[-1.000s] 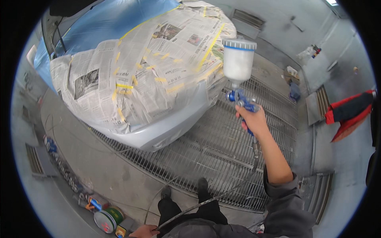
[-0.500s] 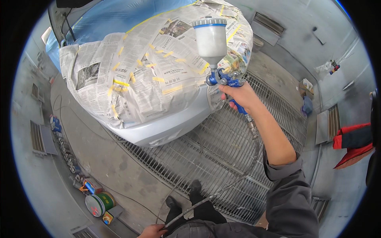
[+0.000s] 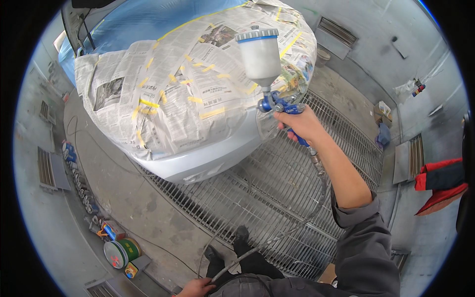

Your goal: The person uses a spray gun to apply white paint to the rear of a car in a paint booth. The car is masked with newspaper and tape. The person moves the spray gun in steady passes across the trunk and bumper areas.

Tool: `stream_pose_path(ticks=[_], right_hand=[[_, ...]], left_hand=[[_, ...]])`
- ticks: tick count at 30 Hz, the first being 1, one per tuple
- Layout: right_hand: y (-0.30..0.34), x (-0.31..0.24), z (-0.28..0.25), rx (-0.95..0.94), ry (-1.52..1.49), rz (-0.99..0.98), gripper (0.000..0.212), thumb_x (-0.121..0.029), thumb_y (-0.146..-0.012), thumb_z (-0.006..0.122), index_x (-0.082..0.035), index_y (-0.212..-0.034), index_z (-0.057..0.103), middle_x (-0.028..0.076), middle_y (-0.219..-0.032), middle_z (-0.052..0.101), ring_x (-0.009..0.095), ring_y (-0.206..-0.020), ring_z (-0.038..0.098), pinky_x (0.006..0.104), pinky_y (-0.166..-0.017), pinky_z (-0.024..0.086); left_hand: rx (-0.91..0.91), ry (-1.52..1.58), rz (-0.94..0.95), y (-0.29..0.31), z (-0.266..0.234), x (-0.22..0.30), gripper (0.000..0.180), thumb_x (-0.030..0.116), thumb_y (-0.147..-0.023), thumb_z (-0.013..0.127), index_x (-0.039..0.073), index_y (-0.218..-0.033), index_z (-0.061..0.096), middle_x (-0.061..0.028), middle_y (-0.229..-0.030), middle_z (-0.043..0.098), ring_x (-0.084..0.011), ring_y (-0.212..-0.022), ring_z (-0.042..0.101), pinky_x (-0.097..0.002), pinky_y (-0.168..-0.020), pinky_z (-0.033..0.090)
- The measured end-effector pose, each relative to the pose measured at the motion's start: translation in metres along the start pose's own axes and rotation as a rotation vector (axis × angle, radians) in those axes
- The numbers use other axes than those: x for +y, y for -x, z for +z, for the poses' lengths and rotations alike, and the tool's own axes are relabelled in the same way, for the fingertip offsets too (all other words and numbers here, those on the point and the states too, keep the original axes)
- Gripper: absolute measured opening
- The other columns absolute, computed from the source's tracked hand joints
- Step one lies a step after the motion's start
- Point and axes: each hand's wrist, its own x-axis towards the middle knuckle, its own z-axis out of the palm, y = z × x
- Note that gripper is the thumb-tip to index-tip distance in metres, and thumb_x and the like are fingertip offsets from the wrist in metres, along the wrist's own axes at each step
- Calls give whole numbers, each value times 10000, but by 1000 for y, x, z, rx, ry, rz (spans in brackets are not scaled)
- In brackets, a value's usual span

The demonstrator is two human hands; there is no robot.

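Left hand [image 3: 197, 287]: closing round the grey air hose [image 3: 277, 240] at the lower edge. Holding a loop lifted and slack should be sparing the gun any tug.

Right hand [image 3: 303, 123]: wrapping the handle of the blue gravity-feed spray gun [image 3: 281, 105]; trigger pull, cannot tell. A firm wrist, the whole arm carrying the movement, would be keeping the nozzle square and its gap even.

White cup [image 3: 260, 59], blue-banded lid: standing above the gun, leaning slightly; near upright should be feeding best.

Floor grating [image 3: 292, 173]: lying below the gun.

Silver bumper [image 3: 210, 159]: curving beyond the gun, its right end lying behind the nozzle; exact gap, cannot tell.

Newspaper masking [image 3: 183, 131]: covering the body above the bumper; its lower edge deserves watching.

Blue plastic sheeting [image 3: 143, 20]: draping farthest back.
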Motion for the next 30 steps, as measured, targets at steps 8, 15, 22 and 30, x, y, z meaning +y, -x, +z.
stream_pose_path(ticks=[8,15,22,30], right_hand=[[17,6,11,264,239,-157,325,-290,-921,798,3,-1049,741,51,-760,688,108,-540,599,284,-484,497],[43,35,36,256,243,-283,299,-275,-923,804,17,-961,750,6,-662,628,94,-524,570,283,-487,478],[63,49,74,70,237,11,317,-242,-932,786,24,-1105,770,55,-717,690,99,-643,611,302,-620,505],[62,83,102,510,129,-361,254,-158,-947,784,26,-1118,754,-18,-696,626,42,-616,540,251,-558,448]], left_hand=[[31,18,0,-1,4,5,395,389,-1027,629,90,-1275,700,-240,-1053,726,-415,-979,711,-528,-849,561],[150,-6,112,-39,30,-40,367,425,-950,727,91,-1102,734,-192,-926,736,-432,-881,703,-506,-750,552],[168,-93,196,-31,36,-73,364,413,-951,719,78,-1091,732,-207,-880,727,-445,-840,704,-520,-720,553],[279,-59,-36,-47,42,-82,347,409,-942,718,71,-1019,702,-225,-855,718,-463,-857,698,-563,-731,543]])
